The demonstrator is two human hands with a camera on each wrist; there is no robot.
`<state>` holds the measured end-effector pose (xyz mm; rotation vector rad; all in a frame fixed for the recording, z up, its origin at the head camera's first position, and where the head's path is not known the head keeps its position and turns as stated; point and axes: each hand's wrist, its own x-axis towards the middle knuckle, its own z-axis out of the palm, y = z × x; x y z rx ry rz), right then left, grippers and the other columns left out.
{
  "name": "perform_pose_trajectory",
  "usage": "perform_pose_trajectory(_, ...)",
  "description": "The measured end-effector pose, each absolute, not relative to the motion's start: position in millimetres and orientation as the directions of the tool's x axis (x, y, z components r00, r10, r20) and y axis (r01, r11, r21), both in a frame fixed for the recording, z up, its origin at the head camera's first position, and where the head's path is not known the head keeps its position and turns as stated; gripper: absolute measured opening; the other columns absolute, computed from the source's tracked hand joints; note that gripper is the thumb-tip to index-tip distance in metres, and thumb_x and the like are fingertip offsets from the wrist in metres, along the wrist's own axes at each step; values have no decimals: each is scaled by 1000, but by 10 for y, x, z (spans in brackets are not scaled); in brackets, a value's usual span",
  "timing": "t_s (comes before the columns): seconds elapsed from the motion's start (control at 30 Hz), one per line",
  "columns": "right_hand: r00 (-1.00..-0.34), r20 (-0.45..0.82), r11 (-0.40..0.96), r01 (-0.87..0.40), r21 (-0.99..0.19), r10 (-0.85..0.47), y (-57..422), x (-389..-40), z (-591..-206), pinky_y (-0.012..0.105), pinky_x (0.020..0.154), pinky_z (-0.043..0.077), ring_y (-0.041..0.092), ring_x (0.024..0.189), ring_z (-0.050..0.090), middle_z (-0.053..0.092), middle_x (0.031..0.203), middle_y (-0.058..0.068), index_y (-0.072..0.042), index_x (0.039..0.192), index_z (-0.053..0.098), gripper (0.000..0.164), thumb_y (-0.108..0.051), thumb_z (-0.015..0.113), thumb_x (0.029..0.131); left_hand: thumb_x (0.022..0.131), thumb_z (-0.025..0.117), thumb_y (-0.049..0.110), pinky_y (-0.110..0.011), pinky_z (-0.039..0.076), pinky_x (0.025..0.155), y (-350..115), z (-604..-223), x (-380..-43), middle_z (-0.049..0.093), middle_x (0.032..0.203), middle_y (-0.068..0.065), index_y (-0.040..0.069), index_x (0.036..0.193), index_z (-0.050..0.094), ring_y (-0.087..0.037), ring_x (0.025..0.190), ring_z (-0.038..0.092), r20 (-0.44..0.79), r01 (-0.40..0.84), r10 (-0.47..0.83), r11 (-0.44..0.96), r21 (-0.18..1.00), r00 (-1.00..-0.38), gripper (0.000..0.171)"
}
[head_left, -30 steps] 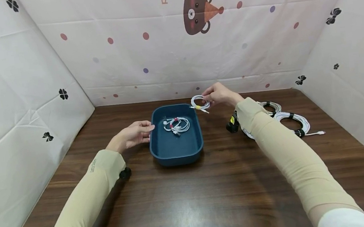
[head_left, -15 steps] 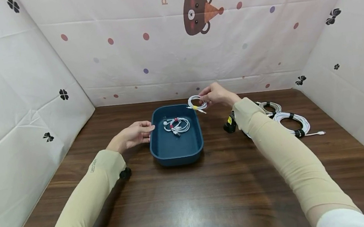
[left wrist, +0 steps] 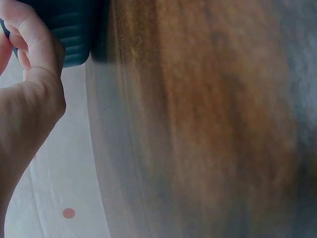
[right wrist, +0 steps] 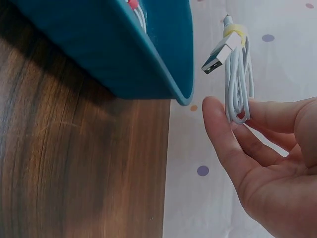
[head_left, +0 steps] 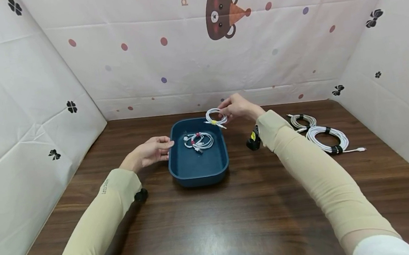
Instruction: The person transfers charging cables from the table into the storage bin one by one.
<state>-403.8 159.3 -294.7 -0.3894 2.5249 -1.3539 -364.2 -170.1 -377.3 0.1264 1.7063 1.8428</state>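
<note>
My right hand (head_left: 239, 107) pinches a coiled white USB cable (head_left: 214, 122), bound with a yellow tie, over the far right corner of a dark blue bin (head_left: 200, 181). In the right wrist view the cable's USB plug (right wrist: 221, 51) hangs out beside the tie, and the bin's rim (right wrist: 171, 87) is left of my fingertips. My left hand (head_left: 148, 152) holds the bin's left rim, thumb at the top edge and fingers along the outer wall. Another white cable (head_left: 206, 141), with red ties, lies coiled inside the bin.
Two more coiled cables with black ties, a smaller beige-white one (head_left: 311, 120) and a larger white one (head_left: 338, 134), lie on the brown wooden table (head_left: 202, 237) at the right. Printed white sheets (head_left: 137, 68) stand behind and along both sides.
My right hand has moved left with the yellow-tied cable, from beside the bin to over its far right corner. The left hand and the bin have stayed put.
</note>
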Motion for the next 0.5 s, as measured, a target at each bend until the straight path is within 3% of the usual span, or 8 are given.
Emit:
perform_pose_trajectory(0.07,-934,-87,537,-121,-835,-347,1565,-4026,-2946,38,76,59,14,70,65,69,95,19,10,121,60,29,-3,56,95,97,57,18,-28,56,71,-1701,-3771,-3637,62,87,-3,12,95,53,-14,77,62,-332,-368,491,25,930,-805,7)
perform_pose_trajectory(0.27,-931,-96,542,-119,-832,-353,1485,-4015,-2954,46,86,56,16,73,65,64,112,31,7,121,61,28,-4,56,96,97,57,18,-28,56,72,-1704,-3774,-3636,62,88,-3,12,95,53,-15,79,61,-334,-370,492,27,929,-804,7)
perform_pose_trajectory(0.5,-926,-114,538,-106,-836,-359,1391,-4008,-2945,45,86,56,15,72,64,65,112,27,6,123,60,30,-5,57,96,97,58,18,-28,56,71,-1710,-3781,-3643,62,87,-3,12,94,54,-14,78,62,-330,-369,498,23,929,-802,7)
